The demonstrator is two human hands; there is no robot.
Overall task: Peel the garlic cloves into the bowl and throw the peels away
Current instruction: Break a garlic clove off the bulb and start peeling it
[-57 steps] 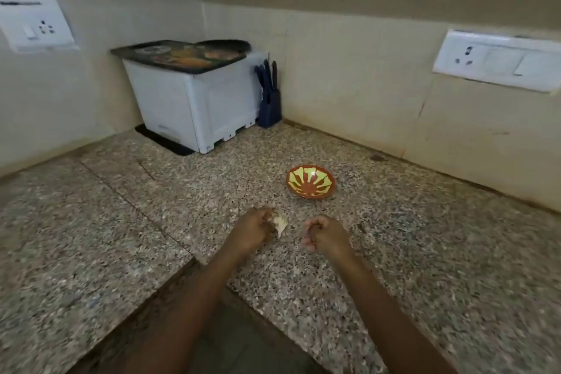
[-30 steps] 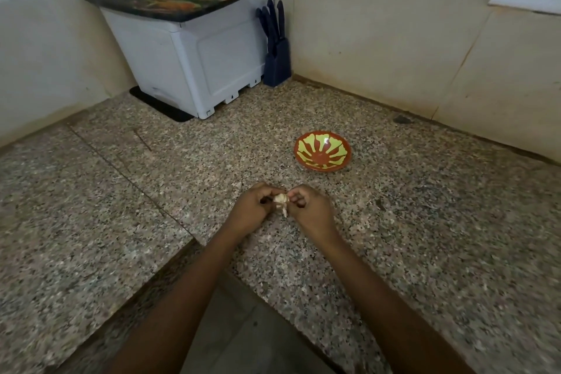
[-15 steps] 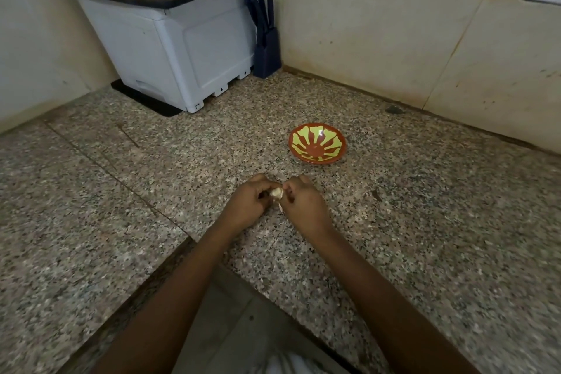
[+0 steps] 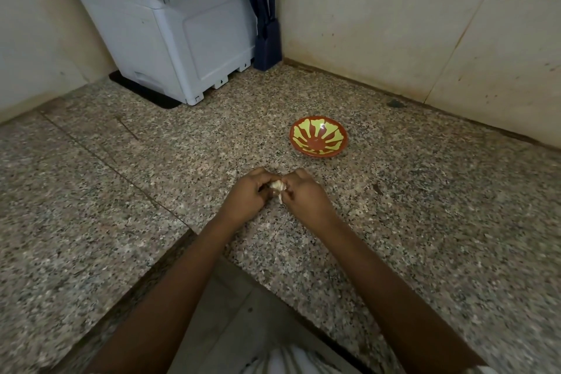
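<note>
OK, early in the task by my read. You've got counter (image 4: 425,222) wide open on every side of your fingers. Its front edge cuts in under your forearms, so scraps dropped short of your fingers could go over. The white box (image 4: 170,39) and knife block (image 4: 267,39) sit far beyond your fingers in the corner, out of the way. Just beyond your right fingers, slightly right, the bowl (image 4: 318,138) looks empty: no peeled garlic in it. Path from fingers to bowl is open. Your left hand (image 4: 246,197) and right hand (image 4: 306,199) meet, fingers of both curled, pinching one clove (image 4: 277,185) between them. A strip of peel (image 4: 280,198) hangs under it by your right fingers. Left: finish this skin, drop it in, bin the peel. No bin in view.
</note>
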